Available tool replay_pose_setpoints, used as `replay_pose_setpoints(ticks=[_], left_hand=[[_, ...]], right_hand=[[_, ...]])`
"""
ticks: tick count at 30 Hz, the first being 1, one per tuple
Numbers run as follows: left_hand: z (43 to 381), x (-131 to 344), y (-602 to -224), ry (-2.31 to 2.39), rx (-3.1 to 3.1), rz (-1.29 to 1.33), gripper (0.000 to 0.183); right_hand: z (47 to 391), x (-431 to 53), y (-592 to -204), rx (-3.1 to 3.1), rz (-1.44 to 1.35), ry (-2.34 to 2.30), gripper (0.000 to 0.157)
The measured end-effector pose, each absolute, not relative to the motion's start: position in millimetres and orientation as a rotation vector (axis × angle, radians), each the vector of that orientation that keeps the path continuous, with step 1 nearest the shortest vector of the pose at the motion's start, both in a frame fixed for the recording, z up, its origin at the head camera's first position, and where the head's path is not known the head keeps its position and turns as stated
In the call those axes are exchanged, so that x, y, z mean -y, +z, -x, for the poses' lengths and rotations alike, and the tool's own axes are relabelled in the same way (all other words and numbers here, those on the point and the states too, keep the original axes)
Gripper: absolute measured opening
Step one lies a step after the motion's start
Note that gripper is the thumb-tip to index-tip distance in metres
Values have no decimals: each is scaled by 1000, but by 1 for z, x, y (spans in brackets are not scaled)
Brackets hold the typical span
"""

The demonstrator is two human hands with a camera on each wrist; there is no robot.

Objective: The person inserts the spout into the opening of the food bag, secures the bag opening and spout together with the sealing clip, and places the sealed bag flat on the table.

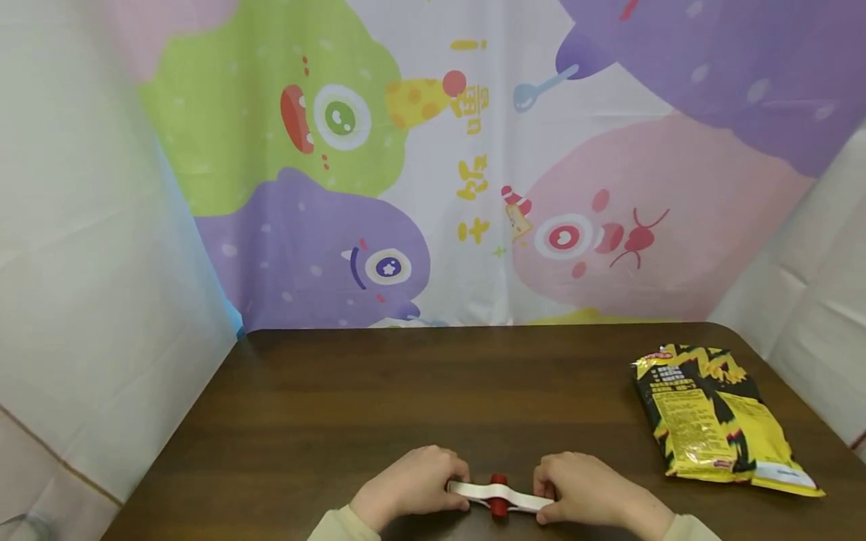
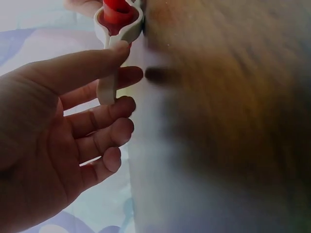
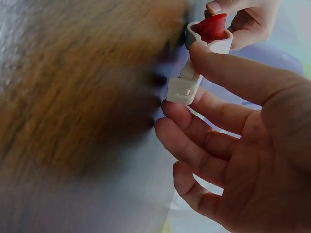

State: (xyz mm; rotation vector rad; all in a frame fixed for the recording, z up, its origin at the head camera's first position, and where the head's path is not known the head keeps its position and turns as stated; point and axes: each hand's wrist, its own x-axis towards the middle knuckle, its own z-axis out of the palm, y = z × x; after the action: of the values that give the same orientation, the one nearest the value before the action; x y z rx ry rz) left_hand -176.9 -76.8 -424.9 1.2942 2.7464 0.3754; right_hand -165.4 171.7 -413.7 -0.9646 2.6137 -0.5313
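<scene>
Just above or on the near part of the table, both hands hold a white bag clip (image 1: 482, 491) with a red spout (image 1: 498, 507) through its middle. My left hand (image 1: 414, 481) pinches the left end between thumb and fingers. At the other end, my right hand (image 1: 590, 490) pinches the clip in the same way. The left wrist view shows the red tube (image 2: 117, 13) set in the round part of the white body. In the right wrist view, a small latch-like end (image 3: 181, 92) sticks out below the right thumb.
A yellow and black snack bag (image 1: 697, 421) lies on the right side of the dark wooden table (image 1: 406, 398). Behind the table hangs a cloth (image 1: 467, 285) printed with cartoon monsters. Pale sheets (image 1: 88, 225) hang at both sides.
</scene>
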Motion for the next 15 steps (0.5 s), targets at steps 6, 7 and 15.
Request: replay_pose_setpoints(ticks=[6,7,15], left_hand=[[176,76,-425,331,-2787,-1287,15],[175,76,-425,334,-2794,-1271,16],[174,73,-417,450,-2753,-1157,17]], right_hand=[[167,-171,-414,-2612,939,-526,18],[167,-171,-414,-2606,932,-538,18],[170,-174,-411,-2523,906,-719,20]])
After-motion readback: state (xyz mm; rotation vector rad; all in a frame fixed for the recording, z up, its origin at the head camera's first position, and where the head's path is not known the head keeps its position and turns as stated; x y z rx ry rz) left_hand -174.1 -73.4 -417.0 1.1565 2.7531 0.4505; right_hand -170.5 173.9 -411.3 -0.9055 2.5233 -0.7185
